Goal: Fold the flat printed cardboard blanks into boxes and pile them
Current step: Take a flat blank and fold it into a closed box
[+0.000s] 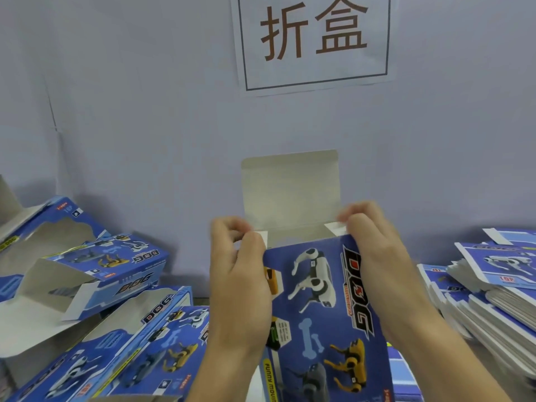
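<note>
I hold a blue printed box [324, 309] with robot-dog pictures upright in front of me, its far end open. Its grey lid flap [290, 187] stands straight up. My left hand [237, 274] grips the box's left side, and its fingers pinch the small left side flap [261, 236]. At the right top corner my right hand [377, 256] grips the box, fingers curled on the small right side flap [336, 229]. A pile of folded boxes [116, 314] lies at the left. A stack of flat blanks [493, 288] sits at the right.
A pale wall stands close behind the table, with a paper sign [313, 39] bearing two large brown characters. The folded boxes at the left lie tilted with open flaps, some reaching the near edge of the view.
</note>
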Available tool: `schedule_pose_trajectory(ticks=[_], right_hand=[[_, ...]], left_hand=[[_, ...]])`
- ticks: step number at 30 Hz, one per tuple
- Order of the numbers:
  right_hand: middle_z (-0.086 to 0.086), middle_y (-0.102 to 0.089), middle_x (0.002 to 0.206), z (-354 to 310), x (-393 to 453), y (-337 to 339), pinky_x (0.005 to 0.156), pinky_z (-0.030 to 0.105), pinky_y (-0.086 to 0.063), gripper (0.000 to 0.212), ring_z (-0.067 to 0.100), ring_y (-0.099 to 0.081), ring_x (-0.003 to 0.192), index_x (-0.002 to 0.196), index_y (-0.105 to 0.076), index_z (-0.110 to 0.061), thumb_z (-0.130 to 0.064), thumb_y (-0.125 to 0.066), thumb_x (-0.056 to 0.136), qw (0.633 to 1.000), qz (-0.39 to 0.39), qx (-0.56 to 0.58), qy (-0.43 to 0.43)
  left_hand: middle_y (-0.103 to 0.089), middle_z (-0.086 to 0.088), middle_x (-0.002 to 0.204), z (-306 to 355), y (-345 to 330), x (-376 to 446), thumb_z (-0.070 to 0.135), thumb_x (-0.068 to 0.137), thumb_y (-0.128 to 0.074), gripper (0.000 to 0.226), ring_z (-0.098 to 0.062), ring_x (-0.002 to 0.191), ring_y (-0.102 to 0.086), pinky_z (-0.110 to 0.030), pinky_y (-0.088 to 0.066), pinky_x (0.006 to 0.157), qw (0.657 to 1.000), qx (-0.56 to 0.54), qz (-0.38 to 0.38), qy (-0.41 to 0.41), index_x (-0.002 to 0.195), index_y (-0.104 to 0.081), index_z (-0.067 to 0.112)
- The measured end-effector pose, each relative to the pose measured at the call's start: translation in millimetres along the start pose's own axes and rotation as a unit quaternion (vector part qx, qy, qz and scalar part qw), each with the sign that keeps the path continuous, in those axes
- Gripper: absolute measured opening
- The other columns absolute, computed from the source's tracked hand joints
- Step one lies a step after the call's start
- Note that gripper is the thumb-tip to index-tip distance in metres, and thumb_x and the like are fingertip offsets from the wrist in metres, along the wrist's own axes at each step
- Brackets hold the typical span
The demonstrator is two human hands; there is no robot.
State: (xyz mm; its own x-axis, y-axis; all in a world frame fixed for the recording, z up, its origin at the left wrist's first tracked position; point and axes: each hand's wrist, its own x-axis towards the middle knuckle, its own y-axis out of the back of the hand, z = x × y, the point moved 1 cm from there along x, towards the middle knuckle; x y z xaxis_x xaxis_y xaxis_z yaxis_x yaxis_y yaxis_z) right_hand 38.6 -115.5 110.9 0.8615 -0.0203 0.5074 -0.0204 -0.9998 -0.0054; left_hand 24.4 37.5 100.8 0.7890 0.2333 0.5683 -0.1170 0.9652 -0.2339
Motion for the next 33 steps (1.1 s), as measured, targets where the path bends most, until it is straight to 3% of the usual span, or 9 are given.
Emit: schedule_pose_trajectory(ticks=[2,4,8,11,14,16,18,28,33], right_hand=[[-0.004,-0.047,0.048,3.3,-1.5,-1.1,0.041,0.021,-0.043,0.028,0.011,-0.052,0.043,0.109,-0.051,-0.047,-0.040,-0.044,0.083,0.999,-0.009,0.035,-0.007],[-0.005,-0.049,0.050,1.9,-2.0,-3.5,0.045,0.025,-0.046,0.039,0.012,-0.053,0.045,0.110,-0.053,-0.061,-0.041,-0.041,0.078,0.998,-0.030,0.044,-0.013],[0.006,-0.055,0.058,2.3,-3.4,-5.1,0.050,0.031,-0.045,0.018,0.020,-0.056,0.051,0.088,-0.059,-0.026,-0.036,-0.043,0.085,0.994,-0.028,0.105,0.008],[0.013,-0.068,0.076,7.3,-6.7,-2.2,0.052,0.032,-0.051,0.043,0.024,-0.067,0.064,0.090,-0.058,-0.015,-0.055,-0.041,0.087,0.988,-0.025,0.155,0.010],[0.014,-0.070,0.080,4.6,-8.2,-2.8,0.054,0.031,-0.054,0.054,0.028,-0.071,0.069,0.099,-0.059,-0.013,-0.063,-0.052,0.080,0.990,-0.039,0.134,0.027],[0.010,-0.070,0.075,1.1,-8.2,-4.8,0.050,0.030,-0.053,0.039,0.027,-0.072,0.065,0.100,-0.056,-0.015,-0.051,-0.055,0.085,0.993,-0.046,0.095,0.057],[0.004,-0.070,0.077,1.1,-6.9,-5.0,0.047,0.028,-0.053,0.028,0.024,-0.073,0.065,0.100,-0.057,-0.017,-0.041,-0.055,0.088,0.994,-0.030,0.076,0.077],[0.001,-0.075,0.082,5.6,-6.1,-7.8,0.050,0.029,-0.058,0.028,0.023,-0.075,0.070,0.102,-0.062,-0.017,-0.042,-0.064,0.089,0.992,0.000,0.066,0.104],[-0.006,-0.075,0.083,11.4,-5.0,-3.6,0.048,0.024,-0.055,0.013,0.023,-0.074,0.070,0.083,-0.066,-0.023,-0.032,-0.058,0.081,0.990,-0.015,0.118,0.072]], left_hand=[[-0.066,0.000,0.081,-2.3,1.6,2.2,0.016,0.100,-0.042,0.029,-0.007,0.054,-0.061,-0.021,-0.049,0.045,0.999,-0.026,0.007,0.031,0.111,-0.050,0.041],[-0.061,-0.004,0.082,-2.5,1.2,2.8,0.018,0.100,-0.042,0.039,-0.006,0.053,-0.061,-0.019,-0.049,0.045,0.998,-0.031,0.000,0.050,0.123,-0.048,0.048],[-0.046,-0.001,0.067,-0.8,-0.5,0.8,0.021,0.099,-0.042,0.021,-0.004,0.043,-0.040,-0.019,-0.035,0.039,1.000,-0.021,0.019,0.005,0.086,-0.059,0.025],[-0.052,-0.020,0.087,-5.1,0.9,-2.3,0.042,0.090,-0.039,0.041,-0.018,0.065,-0.051,-0.028,-0.045,0.055,0.998,-0.054,0.033,-0.029,0.090,-0.062,0.008],[-0.062,-0.015,0.092,-7.2,2.0,-5.1,0.065,0.081,-0.047,0.057,-0.022,0.071,-0.063,-0.035,-0.055,0.058,0.996,-0.082,0.030,-0.015,0.097,-0.065,0.013],[-0.066,-0.016,0.090,-7.3,0.2,-5.3,0.057,0.086,-0.065,0.043,-0.030,0.079,-0.071,-0.045,-0.059,0.060,0.998,-0.063,-0.001,-0.003,0.098,-0.058,0.017],[-0.069,-0.009,0.089,-8.1,0.6,-4.0,0.047,0.082,-0.065,0.033,-0.026,0.079,-0.074,-0.033,-0.057,0.053,0.998,-0.065,-0.012,-0.008,0.100,-0.056,0.022],[-0.070,-0.014,0.091,-10.1,8.0,0.2,0.041,0.088,-0.069,0.018,-0.034,0.086,-0.074,-0.035,-0.058,0.052,0.998,-0.063,-0.009,-0.024,0.095,-0.062,0.026],[-0.069,0.010,0.115,-12.7,12.3,3.4,0.032,0.083,-0.068,0.010,-0.027,0.105,-0.071,-0.033,-0.059,0.061,0.995,-0.093,-0.027,-0.023,0.088,-0.071,0.024]])
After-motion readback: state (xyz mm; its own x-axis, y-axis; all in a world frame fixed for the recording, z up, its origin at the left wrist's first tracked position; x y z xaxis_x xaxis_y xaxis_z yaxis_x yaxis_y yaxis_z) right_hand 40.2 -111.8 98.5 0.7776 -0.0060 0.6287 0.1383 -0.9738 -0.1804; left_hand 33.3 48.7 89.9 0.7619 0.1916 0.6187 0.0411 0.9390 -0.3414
